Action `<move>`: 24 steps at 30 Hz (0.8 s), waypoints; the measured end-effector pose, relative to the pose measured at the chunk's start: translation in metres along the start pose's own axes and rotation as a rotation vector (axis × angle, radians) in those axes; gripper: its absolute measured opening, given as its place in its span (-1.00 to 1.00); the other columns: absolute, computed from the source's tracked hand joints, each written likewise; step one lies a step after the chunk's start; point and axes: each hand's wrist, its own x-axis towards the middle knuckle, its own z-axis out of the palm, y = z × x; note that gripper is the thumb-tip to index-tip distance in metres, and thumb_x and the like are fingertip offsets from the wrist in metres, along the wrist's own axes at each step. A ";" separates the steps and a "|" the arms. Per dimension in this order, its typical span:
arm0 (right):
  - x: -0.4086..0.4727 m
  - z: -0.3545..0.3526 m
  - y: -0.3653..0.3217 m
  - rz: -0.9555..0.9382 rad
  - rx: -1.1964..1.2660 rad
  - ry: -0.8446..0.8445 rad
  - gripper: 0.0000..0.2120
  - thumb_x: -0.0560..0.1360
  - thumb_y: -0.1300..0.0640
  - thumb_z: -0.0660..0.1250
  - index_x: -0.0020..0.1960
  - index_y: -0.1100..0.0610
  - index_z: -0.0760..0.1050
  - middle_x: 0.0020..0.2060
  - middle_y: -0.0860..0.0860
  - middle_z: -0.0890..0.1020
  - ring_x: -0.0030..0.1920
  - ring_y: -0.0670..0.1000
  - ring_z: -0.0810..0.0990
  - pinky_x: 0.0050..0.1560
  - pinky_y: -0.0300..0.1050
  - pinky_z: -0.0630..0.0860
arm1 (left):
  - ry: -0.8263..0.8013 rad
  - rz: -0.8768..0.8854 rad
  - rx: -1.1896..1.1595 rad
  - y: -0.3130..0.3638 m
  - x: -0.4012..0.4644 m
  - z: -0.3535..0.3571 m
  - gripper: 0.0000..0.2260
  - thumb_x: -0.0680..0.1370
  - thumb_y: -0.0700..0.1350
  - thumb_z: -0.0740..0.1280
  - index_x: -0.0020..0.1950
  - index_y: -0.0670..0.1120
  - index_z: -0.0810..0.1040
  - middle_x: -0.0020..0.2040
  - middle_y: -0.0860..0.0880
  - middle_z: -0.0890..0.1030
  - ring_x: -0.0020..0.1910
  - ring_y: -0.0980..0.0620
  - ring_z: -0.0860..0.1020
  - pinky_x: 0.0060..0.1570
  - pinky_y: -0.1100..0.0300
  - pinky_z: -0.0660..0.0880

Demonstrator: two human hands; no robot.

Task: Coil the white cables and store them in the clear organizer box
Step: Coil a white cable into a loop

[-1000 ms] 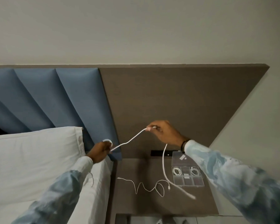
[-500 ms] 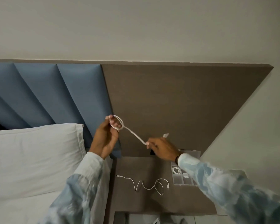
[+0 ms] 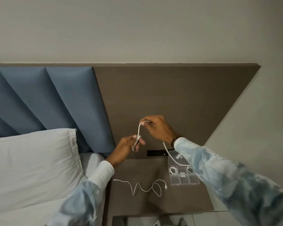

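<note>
My left hand (image 3: 127, 146) pinches a small coil of a white cable (image 3: 139, 131) above the bedside table. A short way up and to the right, my right hand (image 3: 157, 127) grips the same cable. Its loose tail hangs down past my right wrist toward the clear organizer box (image 3: 184, 181). The box stands open at the table's right side, with coiled white cables in two back compartments; my right sleeve hides its right part. A second white cable (image 3: 144, 186) lies loose and wavy on the brown table top (image 3: 178, 199).
A white pillow (image 3: 31, 165) and bed fill the left. Behind stand a blue padded headboard (image 3: 55, 103) and a brown wall panel (image 3: 170, 95) with a black switch strip (image 3: 157, 153). The table's front edge is near the bottom.
My left hand came down and to the right with the coil. My right hand rose from beside the box and took another stretch of cable; the tail now hangs toward the box.
</note>
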 end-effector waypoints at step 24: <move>0.008 -0.029 -0.012 0.240 0.257 -0.110 -0.78 0.48 -0.02 0.51 0.06 0.06 0.74 -0.12 -0.04 0.77 -0.12 -0.11 0.71 -0.08 -0.27 0.60 | 0.079 -0.058 -0.355 0.037 0.024 0.002 -0.49 0.73 0.09 0.05 -0.36 -0.07 0.41 -0.47 0.01 0.31 -0.49 0.07 0.29 -0.37 0.21 0.27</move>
